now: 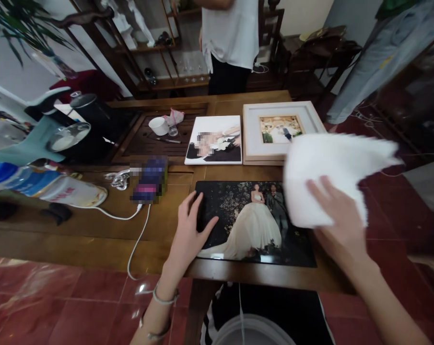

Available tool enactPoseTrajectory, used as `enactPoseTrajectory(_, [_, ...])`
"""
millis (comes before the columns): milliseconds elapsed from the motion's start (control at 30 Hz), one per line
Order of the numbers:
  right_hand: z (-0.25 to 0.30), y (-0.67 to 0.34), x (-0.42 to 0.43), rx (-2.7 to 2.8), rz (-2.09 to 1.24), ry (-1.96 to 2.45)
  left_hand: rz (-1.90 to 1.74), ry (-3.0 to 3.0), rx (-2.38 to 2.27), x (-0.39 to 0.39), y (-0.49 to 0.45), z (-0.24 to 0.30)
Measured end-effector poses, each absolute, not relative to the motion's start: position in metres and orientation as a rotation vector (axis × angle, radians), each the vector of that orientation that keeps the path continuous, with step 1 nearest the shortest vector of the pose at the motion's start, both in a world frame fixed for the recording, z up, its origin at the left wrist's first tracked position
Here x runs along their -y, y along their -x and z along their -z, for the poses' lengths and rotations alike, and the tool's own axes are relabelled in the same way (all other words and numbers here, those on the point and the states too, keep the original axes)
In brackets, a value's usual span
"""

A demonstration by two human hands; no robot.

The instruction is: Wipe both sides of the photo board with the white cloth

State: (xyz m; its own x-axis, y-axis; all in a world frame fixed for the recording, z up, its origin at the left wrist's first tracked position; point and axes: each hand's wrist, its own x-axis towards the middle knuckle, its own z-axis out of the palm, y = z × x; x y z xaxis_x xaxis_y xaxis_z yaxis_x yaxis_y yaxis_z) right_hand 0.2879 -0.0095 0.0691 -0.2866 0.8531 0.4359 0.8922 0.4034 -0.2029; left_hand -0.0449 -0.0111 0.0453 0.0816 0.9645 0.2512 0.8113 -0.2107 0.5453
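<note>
A dark, glossy wedding photo panel (252, 225) lies flat near the front edge of the wooden table. My left hand (191, 230) rests on its left edge, thumb and fingers spread. Over the panel's right side, my right hand (341, 225) has hold of a white paper towel (321, 177), blurred by motion and hiding the panel's upper right corner. Behind the panel lie a white-edged photo panel (217, 143) and a pale wooden picture frame (251, 153) with a small picture; the towel covers the frame's lower right part.
A phone (150, 179) with a white cable (135, 244) and a large plastic bottle (47, 187) lie at the left. A white cup (158, 126) stands on the tea tray (134, 143). Two people (231, 38) stand beyond the table. A pale bin (252, 330) is below me.
</note>
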Motion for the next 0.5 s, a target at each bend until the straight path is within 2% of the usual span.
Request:
enactPoseTrajectory(133, [-0.064,-0.259,0.001,2.566,-0.012,1.236,-0.737,-2.253,-1.547,0.013,0.046,-0.043])
enactPoseTrajectory(333, [-0.062,-0.25,-0.006,2.548,-0.059,1.311,-0.7,-2.247,-1.473,0.009,0.051,-0.039])
enactPoseTrajectory(500, [-0.071,-0.249,0.04,2.563,-0.19,1.233,-0.644,-2.238,-1.555,0.013,0.045,-0.041])
